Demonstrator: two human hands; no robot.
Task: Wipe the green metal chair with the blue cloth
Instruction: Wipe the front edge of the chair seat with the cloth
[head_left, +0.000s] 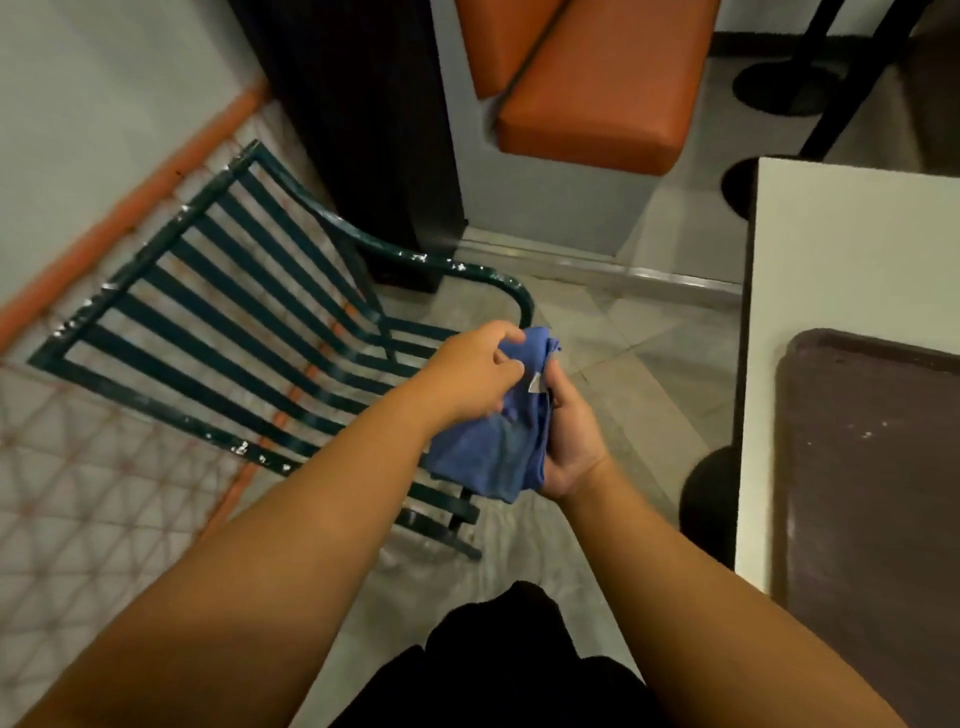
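Both hands (519, 400) grip blue cloth (488, 447) above green chair (218, 312).

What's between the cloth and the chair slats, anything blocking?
Nothing visible. Both hands, left and right, hold the blue cloth bunched just above the green chair; the slats beneath lie bare.

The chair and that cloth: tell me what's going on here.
A person stands over the green metal chair and holds the blue cloth bunched between both hands above the seat's front edge. The left hand grips its upper part, and the right hand holds it from the side. The cloth does not seem to be on the slats yet. A white table with a brown tray stands to the right.
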